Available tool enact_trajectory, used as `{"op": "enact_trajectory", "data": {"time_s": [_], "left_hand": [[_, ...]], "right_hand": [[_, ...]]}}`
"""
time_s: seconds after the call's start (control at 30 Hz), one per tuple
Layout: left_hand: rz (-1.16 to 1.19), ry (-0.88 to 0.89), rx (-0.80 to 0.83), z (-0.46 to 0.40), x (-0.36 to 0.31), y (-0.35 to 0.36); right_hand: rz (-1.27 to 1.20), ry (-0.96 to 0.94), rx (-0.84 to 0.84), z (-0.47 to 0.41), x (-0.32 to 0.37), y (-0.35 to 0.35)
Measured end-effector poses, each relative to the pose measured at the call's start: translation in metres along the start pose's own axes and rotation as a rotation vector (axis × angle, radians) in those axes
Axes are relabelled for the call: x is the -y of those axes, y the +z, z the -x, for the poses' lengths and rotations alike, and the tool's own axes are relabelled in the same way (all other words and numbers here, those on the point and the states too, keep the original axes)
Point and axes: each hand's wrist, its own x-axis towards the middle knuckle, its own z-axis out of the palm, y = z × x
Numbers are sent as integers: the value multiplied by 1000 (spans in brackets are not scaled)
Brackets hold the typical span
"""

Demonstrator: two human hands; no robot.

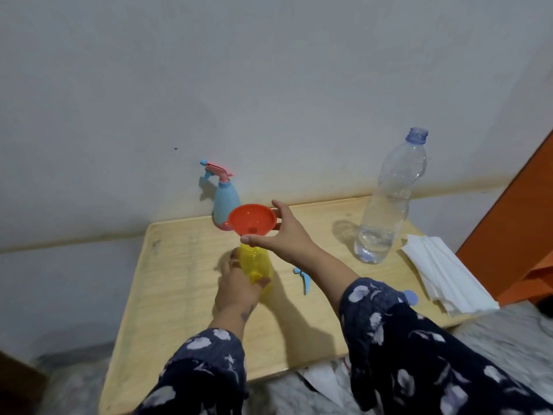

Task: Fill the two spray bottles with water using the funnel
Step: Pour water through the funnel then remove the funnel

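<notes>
Surface: pale wooden counter (185,295), grain visible, dark smudge near its far left corner; it butts against a plain grey-white wall (269,70).

Landmark: yellow spray bottle (257,265), near counter centre, upright, top off.
- Left hand (236,286) wrapped around the yellow bottle's body.
- Right hand (284,232) pinches the rim of the red funnel (252,219) between thumb and fingers; funnel spout sits at the bottle's mouth.
- Behind it, against the wall: blue spray bottle (225,202), pink trigger head fitted.
- Just right of it, lying flat: blue trigger head (302,278).
- Far right of it: clear water bottle (386,202), uncapped, partly full; beyond that, a stack of white tissues (443,277) at the counter edge.
- Orange panel (514,223) stands past the tissues.
</notes>
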Motion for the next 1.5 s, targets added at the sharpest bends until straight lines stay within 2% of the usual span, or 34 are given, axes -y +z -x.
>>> {"op": "enact_trajectory", "data": {"time_s": [0.17, 0.57, 1.07, 1.5], "left_hand": [[24, 28, -47, 0, 1, -2], [139, 19, 6, 5, -9, -16], [96, 37, 6, 20, -28, -25], [92, 23, 5, 34, -19, -36]], "right_hand": [[40, -26, -15, -7, 2, -1], [-39, -65, 34, -10, 14, -18], [-48, -113, 49, 3, 27, -38], [-36, -110, 41, 18, 33, -28]]}}
